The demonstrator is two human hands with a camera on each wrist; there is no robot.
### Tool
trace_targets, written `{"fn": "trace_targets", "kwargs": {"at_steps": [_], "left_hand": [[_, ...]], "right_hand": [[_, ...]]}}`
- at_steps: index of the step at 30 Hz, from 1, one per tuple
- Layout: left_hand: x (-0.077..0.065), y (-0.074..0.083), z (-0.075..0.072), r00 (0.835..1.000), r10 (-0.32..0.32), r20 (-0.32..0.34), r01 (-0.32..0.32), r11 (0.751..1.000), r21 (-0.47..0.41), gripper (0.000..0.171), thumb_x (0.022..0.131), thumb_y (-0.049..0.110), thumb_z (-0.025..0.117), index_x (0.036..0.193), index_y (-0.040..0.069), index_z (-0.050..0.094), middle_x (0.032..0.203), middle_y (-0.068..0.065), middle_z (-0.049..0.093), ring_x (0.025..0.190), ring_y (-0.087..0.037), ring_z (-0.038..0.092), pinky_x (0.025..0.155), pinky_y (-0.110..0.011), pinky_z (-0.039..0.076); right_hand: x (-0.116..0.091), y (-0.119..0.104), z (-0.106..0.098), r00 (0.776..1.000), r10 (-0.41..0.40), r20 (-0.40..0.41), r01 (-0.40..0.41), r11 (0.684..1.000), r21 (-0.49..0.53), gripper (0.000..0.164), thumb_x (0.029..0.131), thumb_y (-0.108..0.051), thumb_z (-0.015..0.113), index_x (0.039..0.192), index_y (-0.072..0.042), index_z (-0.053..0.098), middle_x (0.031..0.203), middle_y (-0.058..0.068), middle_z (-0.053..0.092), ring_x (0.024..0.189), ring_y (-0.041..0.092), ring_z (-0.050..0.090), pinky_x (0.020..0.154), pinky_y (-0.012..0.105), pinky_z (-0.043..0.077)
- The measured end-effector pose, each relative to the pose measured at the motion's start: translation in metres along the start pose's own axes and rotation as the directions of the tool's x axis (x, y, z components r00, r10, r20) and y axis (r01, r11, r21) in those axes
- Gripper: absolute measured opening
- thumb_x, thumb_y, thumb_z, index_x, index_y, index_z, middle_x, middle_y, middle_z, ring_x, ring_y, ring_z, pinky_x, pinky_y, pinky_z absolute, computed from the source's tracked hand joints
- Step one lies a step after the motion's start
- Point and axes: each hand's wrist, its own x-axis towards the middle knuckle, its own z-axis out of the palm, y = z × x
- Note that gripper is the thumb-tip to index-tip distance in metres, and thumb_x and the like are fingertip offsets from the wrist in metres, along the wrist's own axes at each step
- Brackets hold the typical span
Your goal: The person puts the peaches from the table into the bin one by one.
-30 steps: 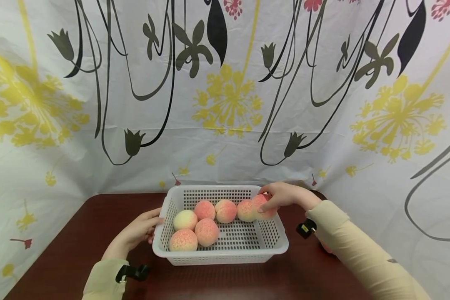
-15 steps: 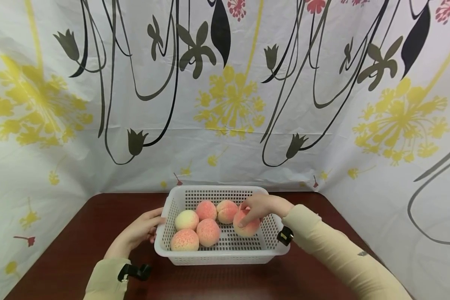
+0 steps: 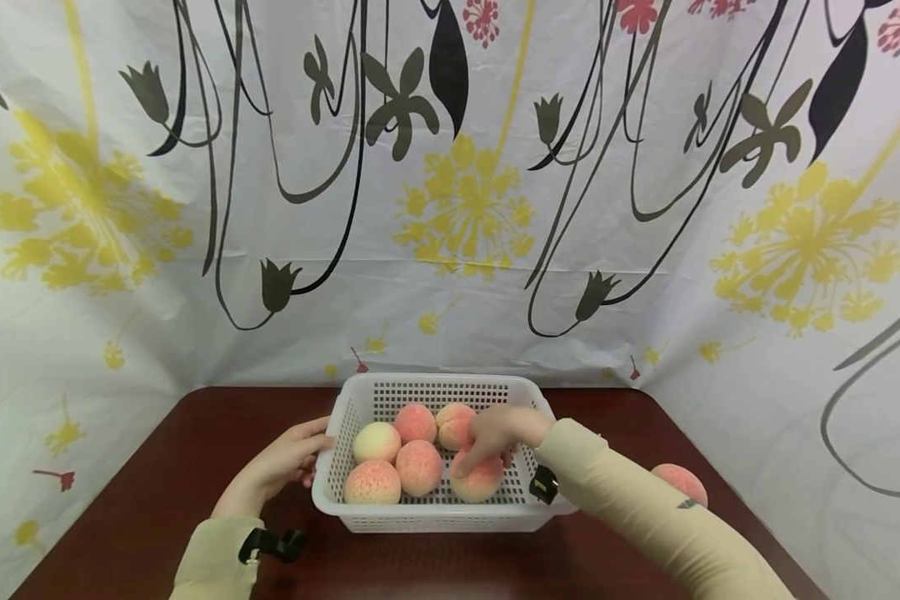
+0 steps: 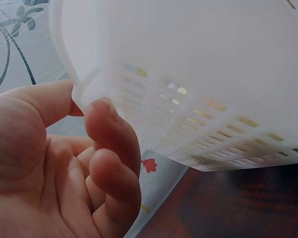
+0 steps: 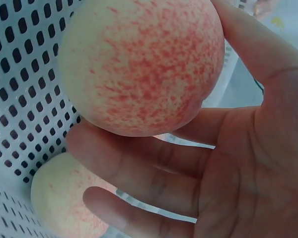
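Note:
A white plastic basket (image 3: 442, 521) with slotted walls stands on the table and holds several peaches. My left hand (image 3: 288, 457) grips its left rim; in the left wrist view, the fingers (image 4: 111, 171) curl beside the outer wall. My right hand (image 3: 498, 432) reaches inside and grips a speckled peach (image 3: 476, 479) low in the right half. That peach (image 5: 144, 64) fills the upper part of the right wrist view, and another peach (image 5: 69, 198) lies below the fingers. To the left sit a pale peach (image 3: 377, 442), a speckled one (image 3: 372, 483) and other pink ones. My right hand hides part of the back peach (image 3: 455, 425).
Outside the basket, on the right, another peach (image 3: 678, 482) lies partly behind my right sleeve (image 3: 630, 500). The dark red-brown table (image 3: 270, 408) has a flower-printed white curtain (image 3: 450, 325) behind it and at both sides.
My right hand has carried the peach from above the basket's right rim leftward and down into the basket. The left hand keeps its hold. A peach at the right has come into view beyond the sleeve.

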Motion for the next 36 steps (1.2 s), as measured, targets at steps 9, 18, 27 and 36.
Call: {"fn": "trace_targets", "kwargs": {"at_steps": [9, 18, 27, 36], "left_hand": [[-0.001, 0.000, 0.000, 1.000, -0.007, -0.005, 0.007, 1.000, -0.008, 0.060, 0.099, 0.016, 0.051, 0.150, -0.004, 0.026, 0.077, -0.007, 0.060, 0.051, -0.010, 0.047, 0.045, -0.023, 0.043], [0.001, -0.001, -0.001, 1.000, 0.001, 0.000, -0.001, 1.000, -0.014, 0.060, 0.099, 0.015, 0.051, 0.150, -0.003, 0.026, 0.079, -0.008, 0.061, 0.051, -0.010, 0.047, 0.045, -0.023, 0.043], [0.003, -0.001, -0.002, 1.000, -0.002, -0.010, 0.002, 1.000, 0.001, 0.059, 0.098, 0.015, 0.051, 0.150, -0.003, 0.028, 0.080, -0.009, 0.062, 0.051, -0.010, 0.048, 0.044, -0.023, 0.044], [0.003, -0.003, -0.002, 1.000, -0.002, -0.009, 0.002, 1.000, 0.001, 0.058, 0.098, 0.014, 0.050, 0.149, -0.004, 0.028, 0.079, -0.008, 0.062, 0.050, -0.010, 0.048, 0.044, -0.022, 0.043]], "right_hand": [[0.008, -0.008, 0.001, 0.996, 0.047, 0.078, -0.045, 0.999, -0.018, 0.049, 0.076, -0.064, 0.066, 0.073, -0.016, 0.065, 0.070, 0.002, 0.063, 0.060, 0.027, 0.066, 0.046, 0.032, 0.038], [0.017, -0.015, 0.003, 0.983, 0.098, 0.152, -0.095, 0.995, -0.027, 0.052, 0.074, -0.065, 0.068, 0.081, -0.013, 0.065, 0.072, 0.007, 0.066, 0.063, 0.027, 0.066, 0.051, 0.033, 0.037], [0.025, -0.017, 0.006, 0.976, 0.065, 0.208, -0.088, 0.991, 0.103, 0.061, 0.076, -0.056, 0.073, 0.105, -0.004, 0.060, 0.083, 0.010, 0.064, 0.060, 0.029, 0.067, 0.070, 0.042, 0.053], [0.031, -0.019, 0.010, 0.975, 0.033, 0.222, -0.065, 0.988, 0.139, 0.054, 0.077, -0.050, 0.075, 0.095, -0.002, 0.057, 0.091, 0.015, 0.060, 0.060, 0.030, 0.066, 0.067, 0.047, 0.055]]}}
